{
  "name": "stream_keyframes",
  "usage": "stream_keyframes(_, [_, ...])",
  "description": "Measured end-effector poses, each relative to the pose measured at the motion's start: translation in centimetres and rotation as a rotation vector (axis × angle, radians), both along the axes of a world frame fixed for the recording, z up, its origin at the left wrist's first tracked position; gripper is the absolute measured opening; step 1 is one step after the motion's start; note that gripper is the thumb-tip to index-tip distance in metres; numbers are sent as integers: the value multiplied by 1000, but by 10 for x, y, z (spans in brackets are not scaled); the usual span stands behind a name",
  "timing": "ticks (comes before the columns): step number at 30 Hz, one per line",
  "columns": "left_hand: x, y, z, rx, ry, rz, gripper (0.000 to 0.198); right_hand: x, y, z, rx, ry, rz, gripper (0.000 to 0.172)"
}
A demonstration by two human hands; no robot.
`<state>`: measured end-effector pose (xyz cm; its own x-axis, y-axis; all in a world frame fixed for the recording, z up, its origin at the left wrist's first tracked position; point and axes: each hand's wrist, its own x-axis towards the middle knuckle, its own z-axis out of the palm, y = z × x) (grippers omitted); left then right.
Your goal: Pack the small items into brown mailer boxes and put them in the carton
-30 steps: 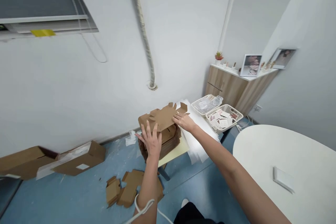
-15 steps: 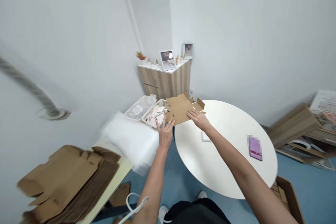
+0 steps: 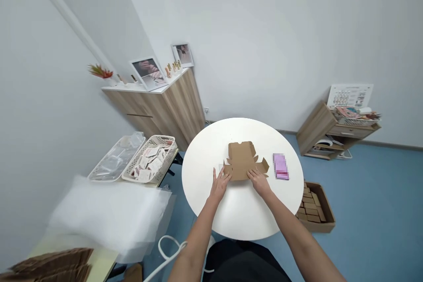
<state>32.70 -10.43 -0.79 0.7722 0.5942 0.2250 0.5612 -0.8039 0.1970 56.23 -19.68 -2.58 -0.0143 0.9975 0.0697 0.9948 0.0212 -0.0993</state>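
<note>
I see the left hand (image 3: 219, 186) with fingers spread at the near left corner of a brown cardboard blank (image 3: 242, 156) over the middle of the round white table (image 3: 198, 176), the right hand (image 3: 259, 182) on its near edge, pinching or merely resting I can't tell, a purple item (image 3: 280, 166) lying toward the table's right
</note>
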Motion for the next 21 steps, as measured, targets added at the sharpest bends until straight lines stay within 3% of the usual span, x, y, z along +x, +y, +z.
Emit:
stream_keyframes(4, [5, -9, -20, 4, 52, -36, 46, -8, -27, -27, -42, 38, -61, 62])
stream_keyframes(11, [-10, -36, -42, 52, 133, -192, 40, -35, -70, -47, -134, 83, -113, 56])
stream_keyframes(16, [-39, -52, -52, 30, 168, -231, 41, -59, -90, -40, -139, 158, -168, 48])
stream_keyframes(21, [-53, -53, -48, -38, 142, -245, 48, -60, -81, -14, -255, 270, -194, 38])
